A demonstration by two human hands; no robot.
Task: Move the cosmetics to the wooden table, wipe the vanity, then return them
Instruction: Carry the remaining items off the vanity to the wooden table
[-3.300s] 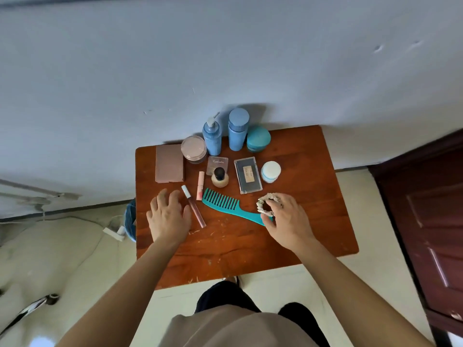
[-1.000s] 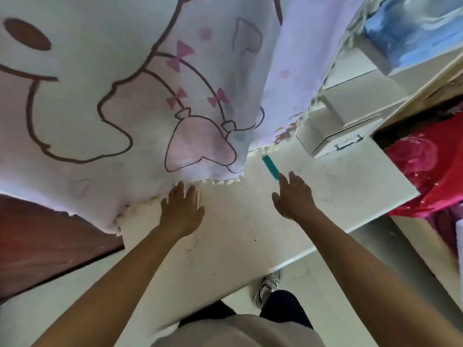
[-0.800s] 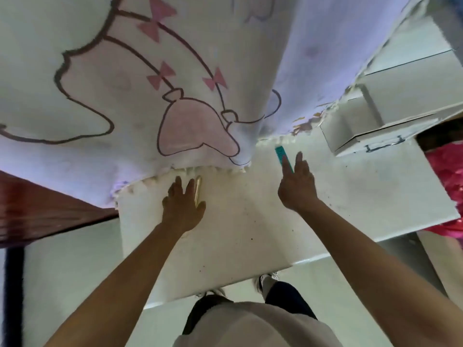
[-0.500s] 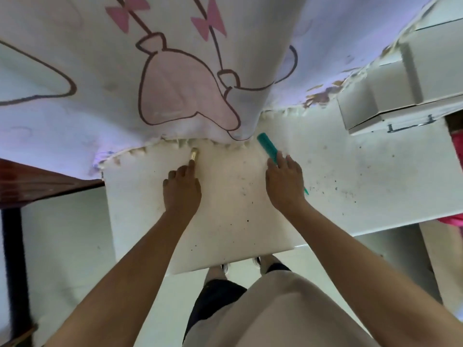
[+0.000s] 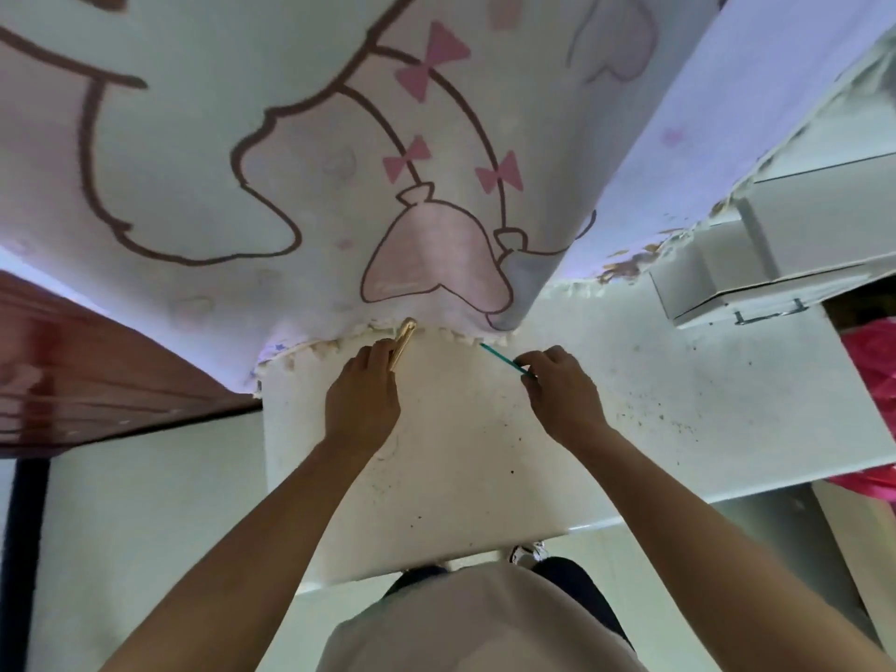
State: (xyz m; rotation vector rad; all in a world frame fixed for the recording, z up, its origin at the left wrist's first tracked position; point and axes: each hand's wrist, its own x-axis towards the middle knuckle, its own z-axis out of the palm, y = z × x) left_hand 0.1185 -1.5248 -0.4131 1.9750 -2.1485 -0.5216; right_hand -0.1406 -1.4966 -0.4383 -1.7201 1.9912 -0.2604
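Note:
My left hand (image 5: 363,400) holds a slim gold-capped tube (image 5: 403,338) at the back of the white vanity top (image 5: 456,458); the tube's tip reaches the fringe of the cloth. To its right, my right hand (image 5: 562,395) grips a teal comb (image 5: 502,359), seen edge-on and slanting up to the left, low over the vanity. The scrunchie is not visible in either hand. The vanity surface shows dark specks on its right half.
A white cloth with a pink cartoon print (image 5: 388,162) hangs over the back of the vanity. A white drawer unit (image 5: 756,278) sits at the back right. A dark wooden door (image 5: 97,371) is on the left, pink fabric (image 5: 872,371) at the right edge.
I have turned from the wooden table to the vanity with the tube and the comb. Over the last second both hands moved toward the cloth's fringe, and the comb turned edge-on.

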